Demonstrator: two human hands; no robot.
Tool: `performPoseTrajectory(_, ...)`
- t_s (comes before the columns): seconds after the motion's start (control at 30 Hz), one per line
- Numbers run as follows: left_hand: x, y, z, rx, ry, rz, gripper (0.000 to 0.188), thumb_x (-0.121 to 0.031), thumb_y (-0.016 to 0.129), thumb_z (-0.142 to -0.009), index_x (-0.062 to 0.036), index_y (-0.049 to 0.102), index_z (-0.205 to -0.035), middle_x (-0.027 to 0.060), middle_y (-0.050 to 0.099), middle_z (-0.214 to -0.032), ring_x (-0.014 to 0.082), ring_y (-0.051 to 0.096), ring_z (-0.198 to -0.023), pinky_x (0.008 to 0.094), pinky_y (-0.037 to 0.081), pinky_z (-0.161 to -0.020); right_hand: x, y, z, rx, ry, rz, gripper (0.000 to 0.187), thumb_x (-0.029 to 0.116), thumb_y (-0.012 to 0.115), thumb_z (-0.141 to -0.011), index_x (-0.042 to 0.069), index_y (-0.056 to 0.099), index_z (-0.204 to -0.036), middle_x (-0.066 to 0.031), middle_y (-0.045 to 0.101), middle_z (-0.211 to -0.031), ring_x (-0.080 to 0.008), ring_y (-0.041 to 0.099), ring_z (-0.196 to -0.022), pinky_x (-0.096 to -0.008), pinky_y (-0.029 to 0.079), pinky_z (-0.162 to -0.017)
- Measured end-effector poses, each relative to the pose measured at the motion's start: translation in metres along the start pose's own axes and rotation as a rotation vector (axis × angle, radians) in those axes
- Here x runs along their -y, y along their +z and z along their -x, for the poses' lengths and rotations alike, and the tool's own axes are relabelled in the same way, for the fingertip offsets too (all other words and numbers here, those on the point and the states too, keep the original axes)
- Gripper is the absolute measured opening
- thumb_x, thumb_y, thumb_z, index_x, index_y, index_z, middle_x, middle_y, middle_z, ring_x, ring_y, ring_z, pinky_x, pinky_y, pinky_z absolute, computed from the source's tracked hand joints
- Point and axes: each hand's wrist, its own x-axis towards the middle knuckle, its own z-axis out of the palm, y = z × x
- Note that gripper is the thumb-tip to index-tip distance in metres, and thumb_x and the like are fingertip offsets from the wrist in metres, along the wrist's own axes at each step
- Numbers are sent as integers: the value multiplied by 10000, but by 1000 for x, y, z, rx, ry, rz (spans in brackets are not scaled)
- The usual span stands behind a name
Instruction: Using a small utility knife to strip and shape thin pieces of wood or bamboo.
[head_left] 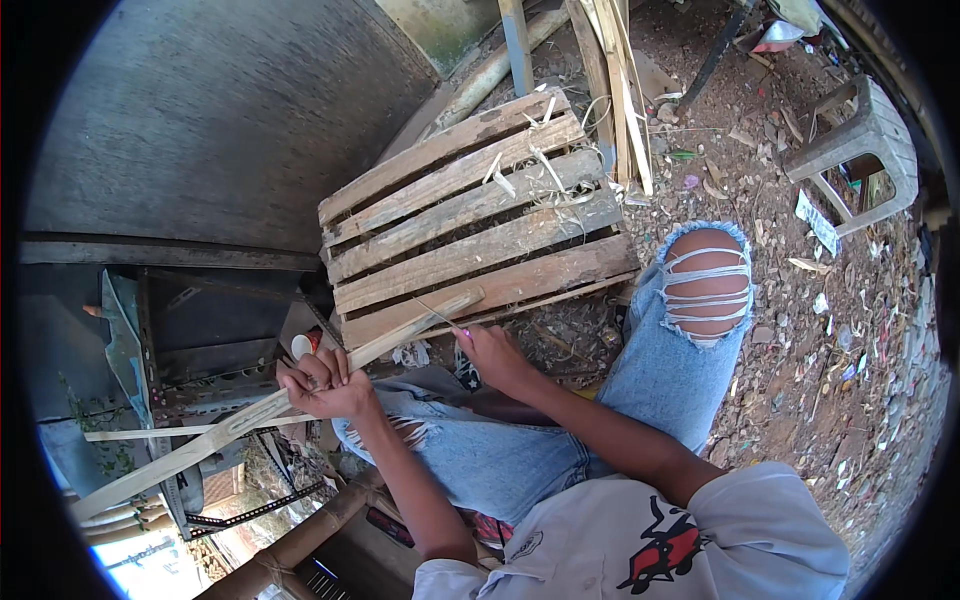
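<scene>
My left hand (328,388) is closed round a long, pale wooden strip (215,436). The strip runs slantwise from the lower left up to the front edge of a slatted wooden platform (480,245), where its far end rests. In my right hand (497,360) is a knife (437,314), its thin blade pointing up and left across the strip near that end. A speck of purple shows at the grip; my fingers hide the rest of the handle. Whether the blade touches the wood I cannot tell. Several curled wood shavings (548,170) lie on the slats.
Several long wooden strips (622,100) lean beyond the platform. A grey plastic stool (868,140) stands on the littered dirt ground (800,340) at right. At left is a dark panel wall (210,130). A red and white cup (306,343) sits near my left hand, and another thin strip (150,434) lies behind.
</scene>
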Motion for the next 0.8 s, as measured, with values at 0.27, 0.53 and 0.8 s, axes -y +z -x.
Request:
performPoseTrajectory(0.27, 5, 22, 3, -47, 24, -31, 340, -326, 404, -935, -161, 262, -674, -29, 220, -468, 52, 155, -373, 180, 147, -311, 10, -2, 4, 42, 34, 49, 438, 340, 428, -937, -24, 608, -772, -256, 592, -684, -438, 594, -685, -506, 482, -616)
performPoseTrajectory(0.53, 1, 38, 12, -81, 32, -96, 324, -300, 404, -930, -158, 253, -681, -25, 220, -471, 61, 162, -381, 185, 148, -327, -12, -1, 10, 59, 71, 55, 468, 336, 394, -952, -34, 610, -763, -274, 590, -716, -449, 587, -720, -511, 474, -650)
performPoseTrajectory(0.8, 2, 51, 14, 24, 29, -98, 311, -294, 387, -938, -152, 258, -693, -21, 229, -478, 61, 162, -379, 181, 167, -327, -17, -11, 4, 72, 78, -34, 478, 310, 352, -966, -50, 598, -770, -274, 588, -720, -446, 583, -721, -505, 468, -657)
